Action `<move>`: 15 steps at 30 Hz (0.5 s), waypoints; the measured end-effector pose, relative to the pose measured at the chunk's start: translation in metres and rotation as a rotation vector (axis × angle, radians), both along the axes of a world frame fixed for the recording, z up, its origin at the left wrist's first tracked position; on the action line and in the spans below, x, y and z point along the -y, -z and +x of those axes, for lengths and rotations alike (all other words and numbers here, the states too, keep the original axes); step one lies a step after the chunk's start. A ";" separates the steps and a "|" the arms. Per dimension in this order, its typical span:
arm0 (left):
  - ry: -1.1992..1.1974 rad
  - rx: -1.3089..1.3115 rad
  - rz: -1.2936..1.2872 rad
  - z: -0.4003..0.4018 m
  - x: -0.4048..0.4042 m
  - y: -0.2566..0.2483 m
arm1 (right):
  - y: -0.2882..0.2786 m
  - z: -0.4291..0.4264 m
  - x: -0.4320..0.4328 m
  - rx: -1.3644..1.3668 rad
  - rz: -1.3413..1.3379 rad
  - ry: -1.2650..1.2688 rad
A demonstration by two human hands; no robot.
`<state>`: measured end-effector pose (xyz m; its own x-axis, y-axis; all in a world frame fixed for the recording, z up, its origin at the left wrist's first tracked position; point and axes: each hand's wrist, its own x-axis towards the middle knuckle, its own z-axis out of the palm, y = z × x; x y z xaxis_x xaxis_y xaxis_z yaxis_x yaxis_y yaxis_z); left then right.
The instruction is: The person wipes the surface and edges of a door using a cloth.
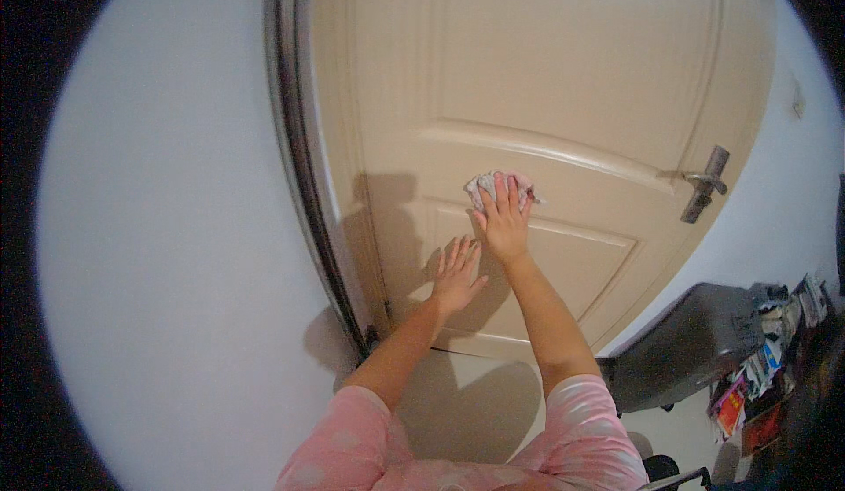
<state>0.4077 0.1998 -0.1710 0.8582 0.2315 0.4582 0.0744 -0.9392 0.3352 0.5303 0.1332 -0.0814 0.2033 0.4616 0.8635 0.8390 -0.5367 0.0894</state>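
Spread over a crumpled pink and grey cloth (485,186), my right hand (505,223) presses it flat against a cream panelled door (561,81), between the curved moulding and the lower panel. Lower and to the left, my left hand (457,279) has its fingers apart and nothing in it. It is at the door's lower panel; whether it touches the surface cannot be told. A metal lever handle (706,184) is fixed at the door's right side.
A white wall (158,213) and dark door frame (297,141) stand on the left. At the lower right, a dark grey suitcase (686,346) with small wheels stands beside piled papers and books (759,372). Light floor (462,418) shows below the door.
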 end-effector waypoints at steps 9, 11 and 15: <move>-0.060 -0.020 -0.244 -0.046 -0.019 0.056 | -0.025 -0.015 -0.071 0.171 -0.170 -0.094; -0.109 0.018 -0.293 -0.048 -0.029 0.093 | -0.033 -0.021 -0.087 0.193 -0.177 -0.097; -0.298 -0.079 -0.311 -0.041 -0.041 0.160 | -0.027 -0.026 -0.109 0.249 -0.182 -0.094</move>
<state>0.3666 0.2407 -0.3311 0.7625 0.5910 0.2633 0.3636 -0.7280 0.5812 0.5048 0.2422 -0.0546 -0.0545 0.6194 0.7832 0.8246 -0.4143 0.3851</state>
